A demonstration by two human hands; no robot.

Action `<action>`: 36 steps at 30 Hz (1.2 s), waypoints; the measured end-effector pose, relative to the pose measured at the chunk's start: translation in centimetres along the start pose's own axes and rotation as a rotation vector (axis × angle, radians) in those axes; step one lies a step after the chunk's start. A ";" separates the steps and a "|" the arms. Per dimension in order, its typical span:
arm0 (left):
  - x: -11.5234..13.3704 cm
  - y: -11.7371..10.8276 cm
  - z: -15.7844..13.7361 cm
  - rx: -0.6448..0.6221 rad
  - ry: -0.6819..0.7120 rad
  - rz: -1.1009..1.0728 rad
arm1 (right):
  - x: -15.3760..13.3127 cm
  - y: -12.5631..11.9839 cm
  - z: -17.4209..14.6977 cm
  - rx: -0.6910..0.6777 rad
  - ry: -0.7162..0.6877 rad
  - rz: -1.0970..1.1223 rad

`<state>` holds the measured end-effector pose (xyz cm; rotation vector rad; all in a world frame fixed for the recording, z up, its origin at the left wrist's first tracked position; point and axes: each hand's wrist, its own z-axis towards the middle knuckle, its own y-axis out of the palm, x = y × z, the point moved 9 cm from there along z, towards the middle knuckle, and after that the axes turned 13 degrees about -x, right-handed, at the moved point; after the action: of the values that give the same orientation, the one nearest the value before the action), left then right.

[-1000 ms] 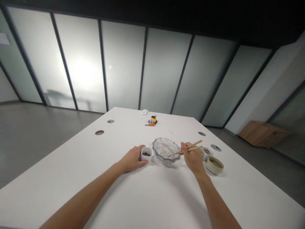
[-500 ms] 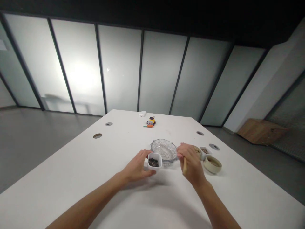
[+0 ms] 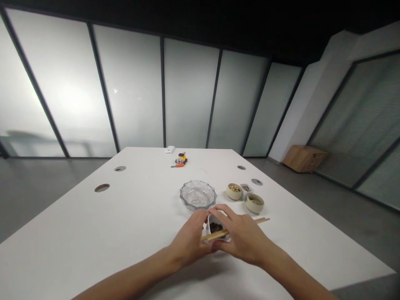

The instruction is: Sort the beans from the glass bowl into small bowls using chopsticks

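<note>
A small white square cup [image 3: 210, 228] with dark seeds [image 3: 215, 227] in it is between my two hands, close to the table's near side. My left hand [image 3: 191, 236] is closed around the cup's left side. My right hand [image 3: 243, 234] has its thumb and fingers about the cup's right side and also holds wooden chopsticks [image 3: 215, 236]. The chopsticks lie across the cup's front, and their thin ends stick out to the right behind the hand. Just beyond my hands stands a clear scalloped glass bowl [image 3: 198, 195].
To the right stand a beige bowl of pale nuts [image 3: 233, 191], a white cup with brownish pieces [image 3: 246, 188] and another beige bowl [image 3: 254, 204]. A toy car [image 3: 181, 158], toy carrot [image 3: 178, 166] and white device [image 3: 169, 150] lie farther back. The white table has round holes.
My right hand has moved from beside the glass bowl to the cup, bringing the chopsticks across it. The cup is lower and closer to me. The view has turned right.
</note>
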<state>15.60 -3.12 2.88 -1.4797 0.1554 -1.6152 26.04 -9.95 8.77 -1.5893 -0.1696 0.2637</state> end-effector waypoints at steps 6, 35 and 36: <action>-0.7 0.6 2.3 -0.009 -0.034 0.074 | 6.3 0.0 1.0 0.023 0.074 0.001; -10.9 -4.0 -0.5 0.364 -0.265 -0.080 | 4.1 -5.8 1.2 0.658 -0.201 -0.191; -10.8 -4.0 -0.3 0.354 -0.259 -0.092 | 4.2 -5.3 2.0 0.635 -0.202 -0.178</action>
<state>11.87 6.27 -2.54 -1.4145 -0.3335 -1.4175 29.86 -6.65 13.77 -0.9102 -0.3448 0.3027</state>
